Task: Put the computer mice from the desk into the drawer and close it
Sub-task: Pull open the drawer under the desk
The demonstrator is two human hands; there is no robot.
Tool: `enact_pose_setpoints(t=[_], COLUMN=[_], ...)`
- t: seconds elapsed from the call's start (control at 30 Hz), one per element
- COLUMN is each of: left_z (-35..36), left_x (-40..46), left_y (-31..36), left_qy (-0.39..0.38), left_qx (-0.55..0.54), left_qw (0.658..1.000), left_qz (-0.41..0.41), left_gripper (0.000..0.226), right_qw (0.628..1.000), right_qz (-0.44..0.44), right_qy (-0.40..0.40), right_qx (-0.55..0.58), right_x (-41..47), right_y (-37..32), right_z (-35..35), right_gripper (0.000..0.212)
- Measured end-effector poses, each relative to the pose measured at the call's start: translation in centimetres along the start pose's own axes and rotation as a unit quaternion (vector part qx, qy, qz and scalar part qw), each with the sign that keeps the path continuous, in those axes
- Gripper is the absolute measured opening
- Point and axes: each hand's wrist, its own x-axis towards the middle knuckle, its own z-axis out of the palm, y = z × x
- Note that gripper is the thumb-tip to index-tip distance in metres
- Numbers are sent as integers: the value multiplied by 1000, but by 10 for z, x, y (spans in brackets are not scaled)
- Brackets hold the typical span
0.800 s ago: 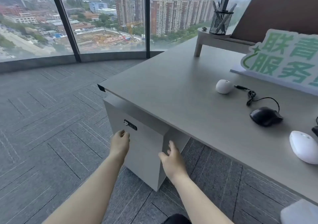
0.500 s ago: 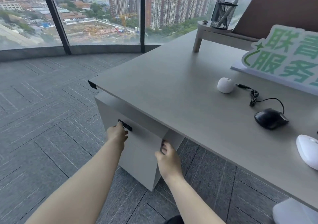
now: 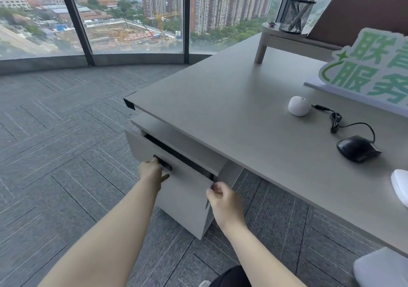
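Observation:
The grey drawer (image 3: 187, 189) under the desk's left corner stands pulled out a little, with a dark gap along its top. My left hand (image 3: 152, 172) grips the drawer front by the black lock plate (image 3: 163, 162). My right hand (image 3: 223, 200) holds the drawer's right edge, fingers curled. On the grey desk (image 3: 231, 114) lie a small round white mouse (image 3: 299, 106), a black wired mouse (image 3: 357, 148) with a coiled cable (image 3: 335, 119), and a white mouse (image 3: 400, 185) cut off by the right edge.
A green-lettered sign (image 3: 371, 70) stands at the back right of the desk. Behind it, a small riser shelf (image 3: 284, 37) carries a mesh pen holder (image 3: 294, 15). Grey carpet (image 3: 55, 143) runs to floor-to-ceiling windows. A white object (image 3: 382, 267) sits bottom right.
Both hands reached the drawer front and took hold of it. The drawer has slid out slightly, showing a dark gap at its top. The view moved closer.

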Motion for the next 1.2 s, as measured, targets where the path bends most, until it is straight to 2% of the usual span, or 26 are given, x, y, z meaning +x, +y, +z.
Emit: enact_pose_setpoints(t=[0.17, 0.43, 0.53, 0.77, 0.93, 1.0, 1.1, 1.2], left_z=[-62, -166, -197, -254, -272, -274, -266, -228], left_x=[-25, -63, -75, -79, -88, -100, -127, -164], left_y=[-18, -36, -40, -51, -55, -53, -37, -8], left_qy=[14, 69, 77, 80, 92, 120, 216, 208], left_qx=[1, -23, -33, -27, -20, 18, 190, 255], left_qw=[999, 997, 996, 996, 995, 992, 950, 897], left_qz=[32, 27, 29, 34, 35, 34, 122, 293], left_gripper=[19, 31, 27, 33, 36, 35, 34, 39], right_qw=[997, 979, 970, 951, 942, 940, 949, 973], right_qz=[-52, -71, -72, -89, -90, -86, -101, -112], right_qy=[-54, -191, -230, -296, -323, -329, -297, -203], right_qx=[-24, 0, 10, -13, -35, -38, -43, 0], right_x=[-40, -107, -128, -156, -170, -174, -174, -157], right_y=[-1, 3, 3, 2, -3, -5, -14, -29], right_z=[8, 44, 60, 87, 92, 90, 72, 30], right_gripper=[29, 32, 33, 40, 37, 34, 29, 26])
